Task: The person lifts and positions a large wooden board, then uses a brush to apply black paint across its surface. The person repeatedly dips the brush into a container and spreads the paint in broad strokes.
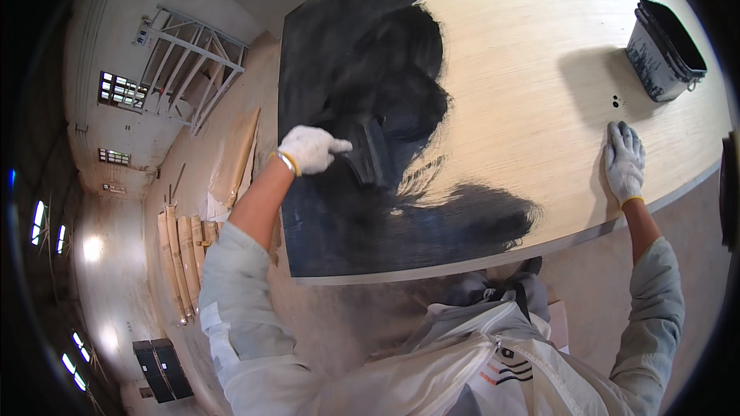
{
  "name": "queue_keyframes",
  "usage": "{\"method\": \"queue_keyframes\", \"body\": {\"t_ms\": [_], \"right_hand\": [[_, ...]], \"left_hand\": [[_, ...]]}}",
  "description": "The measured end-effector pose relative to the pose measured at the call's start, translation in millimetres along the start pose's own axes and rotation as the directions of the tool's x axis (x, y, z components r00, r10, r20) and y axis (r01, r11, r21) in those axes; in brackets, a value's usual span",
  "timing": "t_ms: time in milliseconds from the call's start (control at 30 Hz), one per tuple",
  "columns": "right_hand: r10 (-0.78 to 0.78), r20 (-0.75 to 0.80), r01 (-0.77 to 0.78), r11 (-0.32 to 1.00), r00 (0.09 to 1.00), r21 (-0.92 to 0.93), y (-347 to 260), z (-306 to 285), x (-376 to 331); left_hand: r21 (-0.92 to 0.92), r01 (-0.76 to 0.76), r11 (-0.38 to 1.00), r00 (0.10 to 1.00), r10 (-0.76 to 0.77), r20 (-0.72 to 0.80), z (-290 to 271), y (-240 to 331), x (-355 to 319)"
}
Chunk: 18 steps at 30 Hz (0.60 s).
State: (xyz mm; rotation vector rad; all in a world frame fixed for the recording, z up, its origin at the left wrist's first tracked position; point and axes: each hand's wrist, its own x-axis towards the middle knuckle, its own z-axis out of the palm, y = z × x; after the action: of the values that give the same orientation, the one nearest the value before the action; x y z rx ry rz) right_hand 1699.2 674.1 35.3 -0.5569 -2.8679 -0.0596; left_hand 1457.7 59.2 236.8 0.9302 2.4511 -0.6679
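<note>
My left hand (310,150), in a white knit glove, is closed on a wide paintbrush (368,152), dark with paint and pressed against the board. Its handle is mostly hidden in the glove. Wet black paint (385,54) covers the left part of the pale wood-grain board (516,62), with streaky edges and a lobe running right along the near side. My right hand (624,162), gloved with grey-stained fingertips, lies flat on the bare wood and holds nothing. Just beyond it stands a paint-smeared square bucket (654,65) with a dark inside.
Small black drips (616,101) mark the board between the bucket and my right hand. The board's near edge (462,260) runs in front of my body. On the floor to the left lie long wrapped rolls (181,258), and a white metal frame (202,62) stands by the wall.
</note>
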Motion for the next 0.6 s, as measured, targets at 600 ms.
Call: {"method": "queue_keyframes", "body": {"t_ms": [600], "right_hand": [[0.022, 0.014, -0.022, 1.000, 1.000, -0.006, 3, 1, -3]], "left_hand": [[0.032, -0.149, 0.988, 0.986, 0.150, -0.065, -9, 36, 27]]}}
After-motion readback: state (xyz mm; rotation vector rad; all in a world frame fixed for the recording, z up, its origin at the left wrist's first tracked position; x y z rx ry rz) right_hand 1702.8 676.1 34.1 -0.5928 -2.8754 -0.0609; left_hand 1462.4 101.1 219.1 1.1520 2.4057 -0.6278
